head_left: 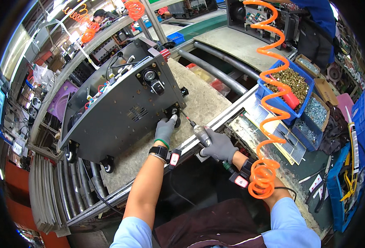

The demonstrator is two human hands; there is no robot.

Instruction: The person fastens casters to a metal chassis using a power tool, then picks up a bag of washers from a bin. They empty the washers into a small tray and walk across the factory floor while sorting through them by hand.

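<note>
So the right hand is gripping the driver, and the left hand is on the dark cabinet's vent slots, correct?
Not quite: the head view shows the left hand at a black caster on the dark cabinet, not the vent slots. The right hand is indeed gripping the driver.

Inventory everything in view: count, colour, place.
Cabinet: one, dark grey, left
Casters: at least four, black, on cabinet
Board: one, beige, under cabinet
Power screwdriver: one, silver, centre
Coiled hoses: several, orange, right and upper left
Screw bins: at least two, blue, right
Screws: many, brass and silver, in bins
Rollers: several, grey, around board
Sheets: many, grey, lower left
Caulking gun: one, yellow, far right
Other people: at least two, one in blue, background
Left hand: one, grey glove, at a caster
Right hand: one, grey glove, around screwdriver
</note>
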